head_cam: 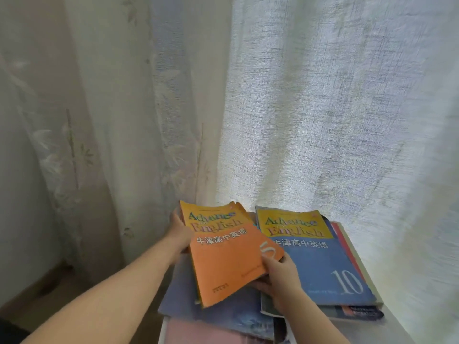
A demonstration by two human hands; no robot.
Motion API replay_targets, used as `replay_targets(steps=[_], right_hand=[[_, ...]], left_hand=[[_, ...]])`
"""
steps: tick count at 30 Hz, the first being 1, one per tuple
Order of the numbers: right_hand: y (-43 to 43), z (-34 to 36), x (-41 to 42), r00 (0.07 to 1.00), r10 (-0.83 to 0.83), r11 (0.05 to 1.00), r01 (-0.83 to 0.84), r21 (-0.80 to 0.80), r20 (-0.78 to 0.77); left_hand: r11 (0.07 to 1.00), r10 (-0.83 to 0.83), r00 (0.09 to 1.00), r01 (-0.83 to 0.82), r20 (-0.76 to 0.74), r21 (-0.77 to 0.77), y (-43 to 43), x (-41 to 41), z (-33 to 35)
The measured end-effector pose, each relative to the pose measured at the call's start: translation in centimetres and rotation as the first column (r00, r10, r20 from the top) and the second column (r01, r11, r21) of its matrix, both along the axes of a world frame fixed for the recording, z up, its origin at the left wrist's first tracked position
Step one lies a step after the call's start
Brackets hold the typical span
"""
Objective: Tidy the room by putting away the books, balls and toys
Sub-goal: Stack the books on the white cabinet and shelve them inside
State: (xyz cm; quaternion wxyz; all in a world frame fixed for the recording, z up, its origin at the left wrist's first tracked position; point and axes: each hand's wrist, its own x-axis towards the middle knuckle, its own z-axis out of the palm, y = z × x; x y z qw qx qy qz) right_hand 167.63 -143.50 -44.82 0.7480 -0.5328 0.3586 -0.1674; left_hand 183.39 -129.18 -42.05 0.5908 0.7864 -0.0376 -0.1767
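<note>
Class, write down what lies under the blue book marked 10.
The blue book tops a pile of other books: a red edge and a grey edge show on its right, a dark cover at the front. Their titles and number are covered.

Orange book (226, 254) tilted, lifted — blue book (320, 259) flat atop stack.

Backlit sheer curtain (335, 108) — patterned drape (82, 115) left, wooden floor (37, 289).

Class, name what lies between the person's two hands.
In the head view, the orange book spans the gap: the left hand holds its left edge, and the right hand pinches its lower right corner.
</note>
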Motion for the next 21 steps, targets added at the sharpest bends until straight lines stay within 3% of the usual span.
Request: replay_targets(steps=[3, 6, 10, 14, 16, 19, 20, 21], right_hand=[[-0.5, 0.0, 0.2, 1.0, -0.006, 0.998, 0.006, 0.069, -0.003], [-0.8, 0.4, 0.1, 1.0, 0.029, 0.996, -0.029, 0.089, 0.003], [-0.2, 0.8, -0.2, 0.996, 0.089, 0.996, -0.089, 0.015, -0.005], [0.3, 1.2, -1.3, 0.976, 0.198, 0.967, -0.21, -0.147, -0.089], [0.4, 1.5, -1.6, 0.951, 0.227, 0.904, -0.286, -0.318, -0.211], [-0.1, 1.5, -2.1, 0.961, 0.012, 0.812, -0.171, -0.557, -0.278], [-0.5, 1.4, -2.5, 0.949, -0.084, 0.723, -0.152, -0.674, -0.304], [-0.7, 1.5, -2.9, 0.911, -0.149, 0.575, -0.235, -0.783, -0.384]], left_hand=[[0.98, -0.098, 0.995, 0.096, 0.004, 0.175, -1.7, -1.0, -0.5], [0.973, -0.19, 0.965, 0.209, -0.179, 0.098, -1.3, -1.6, -1.0], [0.996, -0.066, 0.939, 0.084, -0.339, 0.04, 1.1, -1.9, -2.2], [0.999, -0.038, 0.927, 0.021, -0.373, -0.05, 3.4, -3.0, -3.2], [0.987, -0.059, 0.927, -0.003, -0.372, -0.162, 4.5, -2.6, -2.6], [0.974, -0.072, 0.952, 0.002, -0.299, -0.228, 5.8, -1.5, -1.1], [0.977, -0.075, 0.963, 0.018, -0.26, -0.214, 6.0, -1.3, -0.8], [0.979, -0.087, 0.97, 0.041, -0.227, -0.201, 6.1, -1.4, -0.5]])
